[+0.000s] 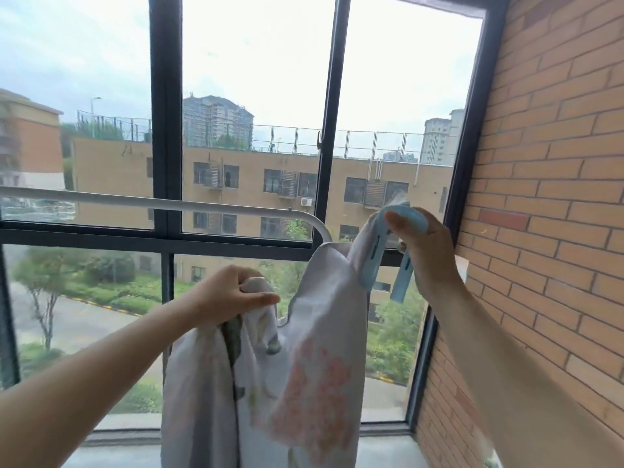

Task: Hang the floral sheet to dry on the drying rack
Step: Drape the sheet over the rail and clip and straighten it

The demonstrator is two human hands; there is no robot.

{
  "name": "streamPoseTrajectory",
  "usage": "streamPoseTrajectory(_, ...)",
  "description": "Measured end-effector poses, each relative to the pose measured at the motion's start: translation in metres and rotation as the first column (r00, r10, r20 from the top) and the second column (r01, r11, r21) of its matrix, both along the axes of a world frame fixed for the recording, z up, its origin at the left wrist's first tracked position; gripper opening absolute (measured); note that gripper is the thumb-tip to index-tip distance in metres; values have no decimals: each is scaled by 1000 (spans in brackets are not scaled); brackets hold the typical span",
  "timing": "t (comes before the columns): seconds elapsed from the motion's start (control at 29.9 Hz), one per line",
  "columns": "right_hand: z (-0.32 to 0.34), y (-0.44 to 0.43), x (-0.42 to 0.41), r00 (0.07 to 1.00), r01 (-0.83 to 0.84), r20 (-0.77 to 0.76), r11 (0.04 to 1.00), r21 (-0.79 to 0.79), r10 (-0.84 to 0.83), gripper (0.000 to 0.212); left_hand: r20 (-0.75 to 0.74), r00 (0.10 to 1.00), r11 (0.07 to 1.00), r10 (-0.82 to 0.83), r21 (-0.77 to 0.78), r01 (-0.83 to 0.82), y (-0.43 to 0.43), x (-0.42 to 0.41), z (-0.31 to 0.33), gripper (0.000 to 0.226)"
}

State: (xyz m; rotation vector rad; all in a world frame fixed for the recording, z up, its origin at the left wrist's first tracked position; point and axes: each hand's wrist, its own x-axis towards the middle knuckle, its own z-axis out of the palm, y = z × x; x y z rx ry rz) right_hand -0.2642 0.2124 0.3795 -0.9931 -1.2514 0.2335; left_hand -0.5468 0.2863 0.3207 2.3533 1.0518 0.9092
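The brick wall hems in my right; leftward the white rack rail lies bare, with the window close behind.

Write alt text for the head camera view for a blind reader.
A person's right hand holds a pale blue plastic clip at the top corner of a white floral sheet, beside the curved end of a white metal drying rack bar. The left hand grips a bunched fold of it, before a dark-framed window and tan brick wall.
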Motion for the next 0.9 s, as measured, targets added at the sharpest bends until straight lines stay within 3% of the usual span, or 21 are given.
streamPoseTrajectory(0.07,11,2,-18,994,-106,34,994,-3,106,32,61,998,1000,17,-14,-16,2,5,8,59)
streamPoseTrajectory(0.13,25,6,-39,978,-201,60,980,4,200,19,147,988,989,-53,-126,72,9,7,17,55)
streamPoseTrajectory(0.23,39,13,-62,968,-240,75,971,20,237,9,267,944,919,-196,-285,272,19,6,21,6)
streamPoseTrajectory(0.3,45,24,-74,977,-206,60,978,27,204,11,282,929,891,-239,-318,326,32,-4,21,22)
streamPoseTrajectory(0.37,49,32,-77,991,-132,15,990,50,131,9,287,932,896,-221,-318,311,44,-20,25,19)
streamPoseTrajectory(0.47,55,45,-69,997,40,-64,993,110,-33,3,370,920,953,-131,-207,219,74,-53,45,36)
streamPoseTrajectory(0.6,65,59,-61,980,193,-71,971,140,-185,14,536,844,1000,-4,23,-10,103,-78,105,30)
streamPoseTrajectory(0.77,94,81,-68,946,325,-89,924,200,-313,15,469,875,891,121,338,-304,124,-76,185,37)
streamPoseTrajectory(0.9,112,96,-71,922,388,-105,892,232,-373,15,527,845,860,92,385,-335,143,-70,208,37)
